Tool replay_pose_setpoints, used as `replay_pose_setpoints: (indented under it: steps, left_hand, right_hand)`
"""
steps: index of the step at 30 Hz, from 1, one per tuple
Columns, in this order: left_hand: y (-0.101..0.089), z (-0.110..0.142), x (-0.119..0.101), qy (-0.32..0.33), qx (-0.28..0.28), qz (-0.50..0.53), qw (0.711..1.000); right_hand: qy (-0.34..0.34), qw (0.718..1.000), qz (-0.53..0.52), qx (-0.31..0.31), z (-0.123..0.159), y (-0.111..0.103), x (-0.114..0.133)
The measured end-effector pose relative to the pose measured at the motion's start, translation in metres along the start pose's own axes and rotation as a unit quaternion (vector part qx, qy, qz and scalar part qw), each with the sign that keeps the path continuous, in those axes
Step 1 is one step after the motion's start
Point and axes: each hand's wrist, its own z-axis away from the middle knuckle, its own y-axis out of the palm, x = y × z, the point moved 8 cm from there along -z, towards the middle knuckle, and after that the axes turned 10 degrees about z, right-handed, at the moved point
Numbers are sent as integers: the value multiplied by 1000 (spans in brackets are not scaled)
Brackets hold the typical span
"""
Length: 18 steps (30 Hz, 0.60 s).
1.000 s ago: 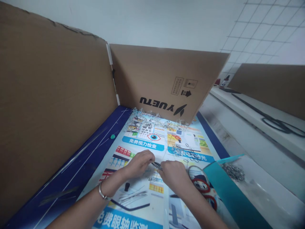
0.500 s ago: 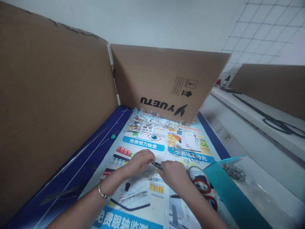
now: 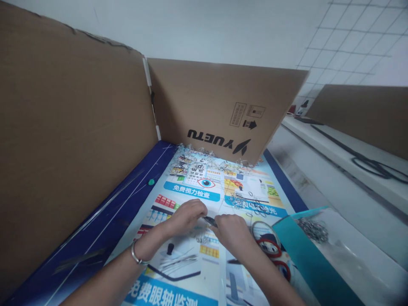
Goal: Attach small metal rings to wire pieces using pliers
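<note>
My left hand [image 3: 188,216], with a silver bangle on the wrist, and my right hand [image 3: 232,233] meet over a printed poster [image 3: 191,272] on the table. Both have curled fingers pinched on a small dark metal piece [image 3: 210,220] held between them. What exactly the piece is I cannot make out. Small shiny metal parts [image 3: 202,234] lie on the poster just under the hands.
Cardboard panels stand at the left [image 3: 70,127] and back [image 3: 223,106]. Several small metal rings [image 3: 251,204] and clear bits [image 3: 191,159] lie further up the poster. A teal tray [image 3: 306,255] with a heap of metal pieces [image 3: 314,229] sits right. A white bench [image 3: 350,153] with a black cable [image 3: 372,165] runs beyond.
The hands stay almost still, pinched together on the small piece; only slight finger shifts show.
</note>
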Motion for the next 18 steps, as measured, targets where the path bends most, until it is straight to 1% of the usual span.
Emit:
replay_pose_setpoints:
  steps: [3,7,10,12,14,15,16,18]
  left_hand:
    - [-2,0,1,-9,-9,9,1000]
    - [-9,1,9,-41,-40,28,998]
    - [-14,3,17,-75,-68,38,994]
    - [-17,4,21,-97,-87,43,991]
    - [-20,6,23,-110,-103,46,987]
    - [-20,6,24,-113,-108,48,986]
    - [-21,7,24,-116,-113,48,986]
    - [-22,7,26,-120,-123,50,984]
  right_hand:
    - [5,1000,-5,10,-1,0,-1]
    - [13,1000,-20,15,0,-1,-6]
    - [-6,998,-52,22,3,-1,-12]
    - [-38,994,-98,40,4,1,-16]
    - [-76,980,-177,55,5,1,-20]
    - [-95,967,-230,63,4,1,-21]
    - [-106,949,-288,72,3,1,-23]
    - [-91,904,-410,80,-3,6,-28]
